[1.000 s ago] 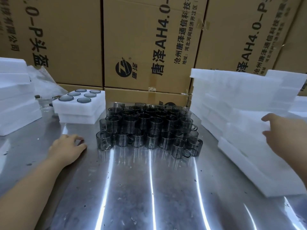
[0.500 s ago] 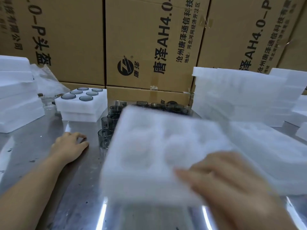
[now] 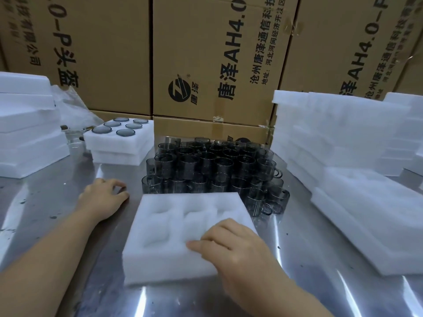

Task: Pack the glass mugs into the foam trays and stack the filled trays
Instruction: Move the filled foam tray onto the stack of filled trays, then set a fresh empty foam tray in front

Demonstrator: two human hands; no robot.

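An empty white foam tray point(image 3: 174, 227) with round pockets lies flat on the steel table point(image 3: 309, 277) in front of me. My right hand point(image 3: 231, 248) rests on its near right corner, fingers over the top and edge. Just behind the tray stands a dense cluster of smoky grey glass mugs point(image 3: 210, 165). My left hand point(image 3: 103, 200) lies on the table to the tray's left, fingers loosely curled, holding nothing. A filled tray point(image 3: 121, 138) with several mugs in it sits on another tray at the back left.
A tall stack of empty foam trays point(image 3: 338, 143) stands at the right, with a lower one point(image 3: 375, 216) sloping toward me. More foam slabs point(image 3: 25, 126) are piled at the far left. Cardboard boxes point(image 3: 206, 53) wall off the back.
My right hand took a foam tray from the right stack, swept it leftward and set it down on the table in front of the mugs. My left hand stayed put.
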